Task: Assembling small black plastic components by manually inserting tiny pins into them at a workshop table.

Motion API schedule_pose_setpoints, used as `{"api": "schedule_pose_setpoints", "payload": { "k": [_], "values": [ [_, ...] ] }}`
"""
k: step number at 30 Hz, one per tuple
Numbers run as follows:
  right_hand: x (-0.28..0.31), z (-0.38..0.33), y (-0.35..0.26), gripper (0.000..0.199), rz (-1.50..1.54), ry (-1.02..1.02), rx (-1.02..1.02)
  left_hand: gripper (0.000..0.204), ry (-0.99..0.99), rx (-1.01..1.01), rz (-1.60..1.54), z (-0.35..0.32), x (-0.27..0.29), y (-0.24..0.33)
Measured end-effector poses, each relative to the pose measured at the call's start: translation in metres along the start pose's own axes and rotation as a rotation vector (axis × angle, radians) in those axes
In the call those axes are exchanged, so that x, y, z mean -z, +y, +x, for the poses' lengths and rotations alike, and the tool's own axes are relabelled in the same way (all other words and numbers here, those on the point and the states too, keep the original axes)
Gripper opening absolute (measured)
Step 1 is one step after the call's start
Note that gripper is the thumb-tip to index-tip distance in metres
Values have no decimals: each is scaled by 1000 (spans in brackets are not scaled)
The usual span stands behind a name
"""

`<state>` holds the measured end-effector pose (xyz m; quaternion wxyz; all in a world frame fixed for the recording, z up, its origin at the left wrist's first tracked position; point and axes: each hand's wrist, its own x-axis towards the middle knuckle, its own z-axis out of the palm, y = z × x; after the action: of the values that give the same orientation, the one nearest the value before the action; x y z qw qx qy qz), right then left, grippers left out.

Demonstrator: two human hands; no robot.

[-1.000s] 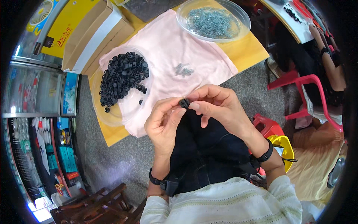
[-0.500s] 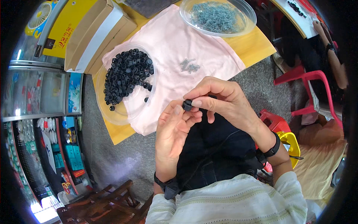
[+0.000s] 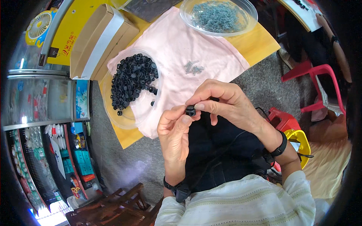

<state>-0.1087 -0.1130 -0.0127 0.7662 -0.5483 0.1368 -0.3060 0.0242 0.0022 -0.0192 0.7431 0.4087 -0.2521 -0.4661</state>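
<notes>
Both hands meet over my lap, just off the table's near edge. A small black plastic piece (image 3: 190, 110), which looks like a cord lock, sits between their fingertips. My left hand (image 3: 175, 132) pinches it from the left and below, thumb and fingers closed. From the right, my right hand (image 3: 222, 101) has thumb and index finger closed at its upper side. A second black piece (image 3: 214, 99) shows among the right hand's curled fingers. Beyond the hands, a small pile of thin metal pieces (image 3: 193, 67), probably springs, lies on the pink cloth (image 3: 171, 45).
A clear round tub (image 3: 117, 122) of black plastic pieces stands at the left. At the back, another clear tub (image 3: 249, 23) holds many thin metal pieces. A cardboard box (image 3: 124, 32) flanks the table's left. A pink stool (image 3: 315, 71) and a person's arm (image 3: 341, 56) are at right.
The black piece has turned slightly between my fingertips, and a hole in its side now shows. Both hands stay together on it. The whole view has shifted a little.
</notes>
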Motion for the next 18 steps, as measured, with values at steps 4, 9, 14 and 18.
{"api": "schedule_pose_setpoints", "payload": {
  "k": [4, 9, 14, 18],
  "values": [
    [-1, -1, 0, 17, -1, -16, 10, 15, -32, -8, -17, -1, 2, 0],
    [0, -2, 2, 17, 0, -20, 32, 18, 17, 7, -78, 0, -3, -2],
    [3, -2, -5, 20, -41, -39, 32, 16, 46, 18, -128, 2, -6, -2],
    [-4, 3, -11, 28, -420, -20, 222, 15, 59, 65, -114, 5, 0, 1]
  ]
}}
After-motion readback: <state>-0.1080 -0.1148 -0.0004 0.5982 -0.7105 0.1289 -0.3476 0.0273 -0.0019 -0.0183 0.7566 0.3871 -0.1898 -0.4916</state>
